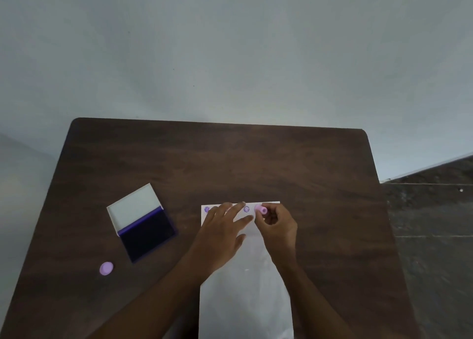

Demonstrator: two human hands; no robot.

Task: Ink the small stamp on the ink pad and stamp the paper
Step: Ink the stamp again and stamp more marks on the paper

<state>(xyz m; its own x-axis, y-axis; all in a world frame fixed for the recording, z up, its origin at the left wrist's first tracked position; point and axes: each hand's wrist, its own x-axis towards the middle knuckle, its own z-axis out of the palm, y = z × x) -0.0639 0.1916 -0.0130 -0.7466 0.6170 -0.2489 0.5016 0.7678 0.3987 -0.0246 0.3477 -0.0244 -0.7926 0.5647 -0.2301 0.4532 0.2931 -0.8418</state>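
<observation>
While the left hand (222, 232) lies flat with fingers spread on the paper (245, 300), press the small stamp (261, 209) pinched in the right hand (277, 227) squarely down beside the existing print (246, 209)

Dark brown wooden table (230, 159), rounded far corners, grain visible, far half bare. Directly on it:
- White paper (245, 300), long sheet, at 6 o'clock from table centre, running off near edge; far end carries purple stamp marks (246, 209).
- Ink pad (147, 233), open, at 8 o'clock; white lid (133, 205) hinged back toward far side, dark purple pad nearer.
- Small lilac round cap (106, 268), at 8 o'clock, near ink pad's near-left corner, not touching it.
</observation>
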